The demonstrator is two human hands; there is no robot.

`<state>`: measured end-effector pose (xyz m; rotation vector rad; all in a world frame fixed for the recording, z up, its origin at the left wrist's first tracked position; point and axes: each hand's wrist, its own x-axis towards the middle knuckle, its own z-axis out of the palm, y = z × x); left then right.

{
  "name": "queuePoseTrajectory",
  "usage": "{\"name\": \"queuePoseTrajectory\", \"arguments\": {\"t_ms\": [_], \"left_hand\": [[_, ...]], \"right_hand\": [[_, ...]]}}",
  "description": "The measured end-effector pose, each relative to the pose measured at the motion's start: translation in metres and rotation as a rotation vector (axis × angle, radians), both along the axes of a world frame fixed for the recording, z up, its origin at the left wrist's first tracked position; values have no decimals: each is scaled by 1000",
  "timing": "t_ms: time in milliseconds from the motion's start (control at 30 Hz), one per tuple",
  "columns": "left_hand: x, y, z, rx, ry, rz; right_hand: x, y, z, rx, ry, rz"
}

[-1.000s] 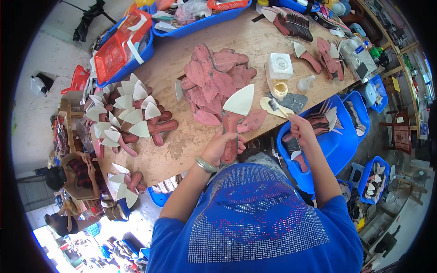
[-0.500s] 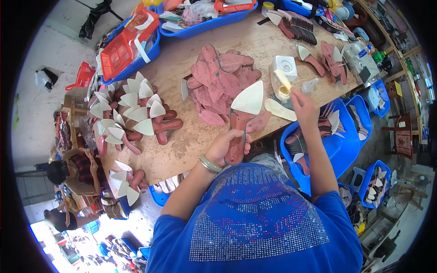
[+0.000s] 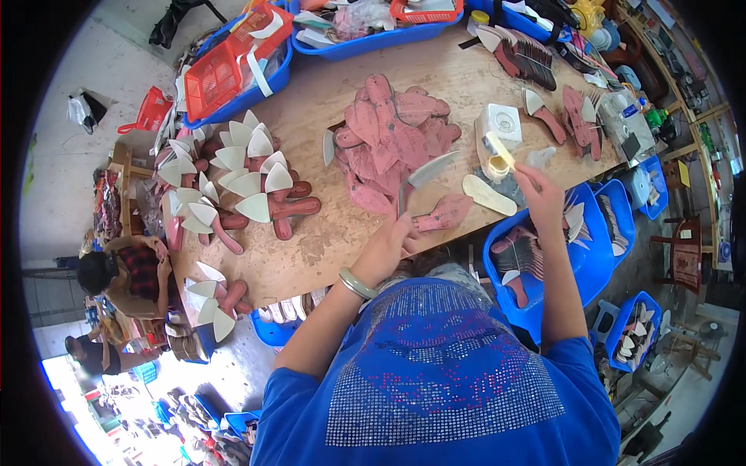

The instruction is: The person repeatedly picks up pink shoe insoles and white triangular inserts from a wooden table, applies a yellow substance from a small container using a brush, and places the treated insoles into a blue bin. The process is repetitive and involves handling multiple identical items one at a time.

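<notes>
My left hand (image 3: 386,248), with a pale bangle at its wrist, grips a dull-red shoe insole (image 3: 403,198) with a white pointed end piece (image 3: 434,168). The insole is turned nearly edge-on above the table's near edge. My right hand (image 3: 542,193) pinches a pale flat brush (image 3: 500,147), its far end over a small jar of yellowish stuff (image 3: 496,166). Whether the brush touches the jar is unclear. A loose red insole (image 3: 444,213) lies beside my left hand, and a cream insole-shaped piece (image 3: 489,196) lies near the jar. Behind them is a heap of red insoles (image 3: 385,128).
Clusters of white-tipped insoles (image 3: 260,182) spread over the table's left side. A white square container (image 3: 500,123) stands behind the jar. Blue bins (image 3: 575,268) sit below the right edge; a blue basket (image 3: 373,46) lines the back. Another person (image 3: 136,283) sits at far left.
My left hand has turned the insole from face-up to nearly edge-on. My right hand still holds the brush by the jar, now more upright to view. The whole view has shifted slightly.
</notes>
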<state>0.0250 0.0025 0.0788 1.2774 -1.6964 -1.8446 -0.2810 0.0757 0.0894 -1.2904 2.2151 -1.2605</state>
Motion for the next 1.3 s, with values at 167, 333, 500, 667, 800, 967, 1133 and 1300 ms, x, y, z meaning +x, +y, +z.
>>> {"name": "queuePoseTrajectory", "arguments": {"t_ms": [167,333,500,667,800,967,1133,1300], "left_hand": [[17,5,-2,-1017,-467,-9],[30,4,0,-1145,-381,33],[29,4,4,-1149,-267,43],[32,10,0,-1125,-207,15],[35,14,0,-1155,-176,-1],[37,16,-1,-1195,-232,37],[35,20,-2,-1262,-300,36],[43,27,-5,-1260,-367,29]], "right_hand": [[27,39,27,82,-451,147],[52,47,41,22,-243,391],[60,35,57,-24,81,468],[39,8,45,-101,171,356],[18,-26,33,-114,261,248],[47,-11,59,-174,184,325],[97,3,77,-283,387,609],[43,-16,56,1,534,314]]}}
